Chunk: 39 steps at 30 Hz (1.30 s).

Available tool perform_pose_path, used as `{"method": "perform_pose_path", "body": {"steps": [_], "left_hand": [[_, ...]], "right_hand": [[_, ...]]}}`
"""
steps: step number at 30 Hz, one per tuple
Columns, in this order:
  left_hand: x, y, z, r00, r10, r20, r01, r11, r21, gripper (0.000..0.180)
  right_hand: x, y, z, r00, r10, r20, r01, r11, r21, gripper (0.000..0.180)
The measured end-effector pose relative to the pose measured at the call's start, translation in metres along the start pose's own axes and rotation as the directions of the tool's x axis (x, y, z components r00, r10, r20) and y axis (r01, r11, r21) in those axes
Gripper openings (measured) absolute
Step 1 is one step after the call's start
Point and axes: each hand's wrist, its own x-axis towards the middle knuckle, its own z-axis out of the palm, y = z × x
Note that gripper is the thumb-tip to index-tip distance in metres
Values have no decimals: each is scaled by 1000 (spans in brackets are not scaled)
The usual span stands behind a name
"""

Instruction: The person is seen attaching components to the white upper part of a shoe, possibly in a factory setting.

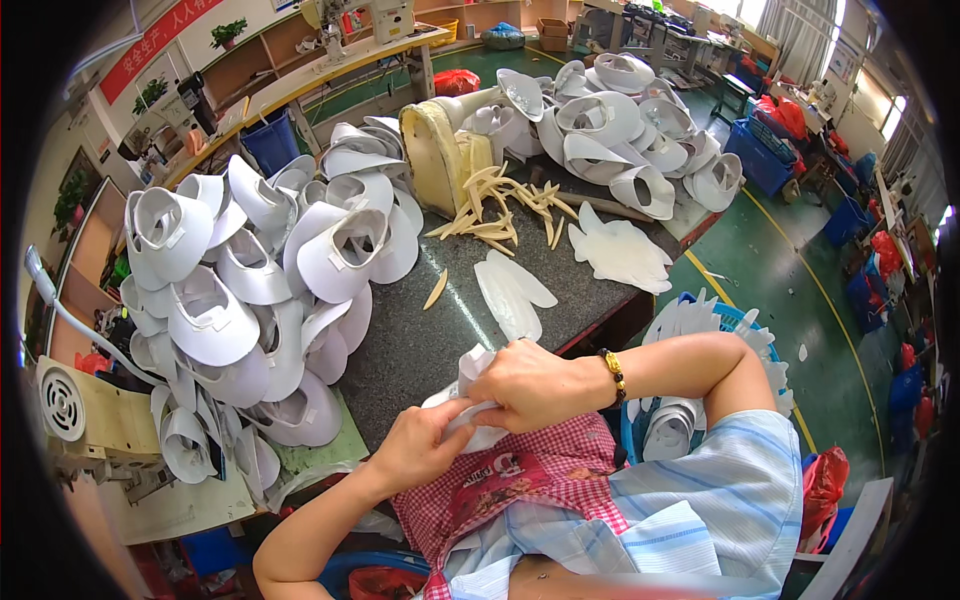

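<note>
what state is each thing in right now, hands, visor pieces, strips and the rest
left hand: closed on the white visor piece, from below
right hand: closed over the white visor piece, from above
white visors, left pile: heaped, overlapping
white visors, far pile: heaped
tan strips: loose, scattered on the table
flat white brim cutouts: lying flat, fanned
dark table: partly covered

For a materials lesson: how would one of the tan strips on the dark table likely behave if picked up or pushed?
The tan strips look thin and small, so probably light. Several lie gently curved, suggesting some flex. Flat-sided, they would likely slide, not roll.
</note>
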Motion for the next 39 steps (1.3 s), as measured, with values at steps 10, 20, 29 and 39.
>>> {"method": "perform_pose_path", "body": {"steps": [10,20,29,39], "left_hand": [[-19,-6,2,960,178,-218,-84,921,381,24],[-40,-22,-30,860,502,-96,-165,450,878,39],[-31,-39,-13,-87,732,-676,-13,677,735,23],[-6,-47,-61,378,770,-514,-224,614,757,34]], "right_hand": [[12,0,-4,987,-157,-34,159,985,63,41],[62,36,-22,982,172,74,-174,697,696,40],[9,10,112,971,170,168,-3,-694,720,28],[58,33,28,992,124,-3,-54,458,887,34]]}}
